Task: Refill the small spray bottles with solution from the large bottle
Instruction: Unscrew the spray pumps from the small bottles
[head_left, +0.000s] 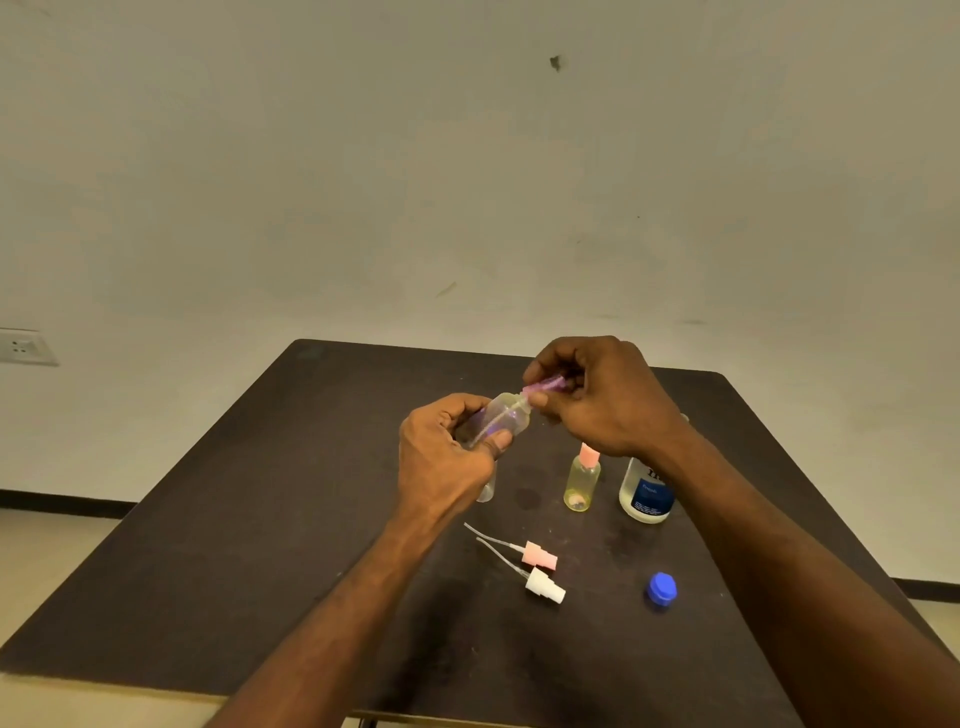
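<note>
Your left hand (447, 457) grips a small clear bottle (501, 421) held above the table (260, 519), tilted so its long axis runs up and to the right, neck toward your right hand (597, 395), whose fingertips pinch the purple spray top (545, 387) right at that neck. Any twist or pull must follow that slanted line. Whether the top is threaded on or already loose is hidden by your fingers, and the large bottle (644, 493) is partly covered by your right wrist.
</note>
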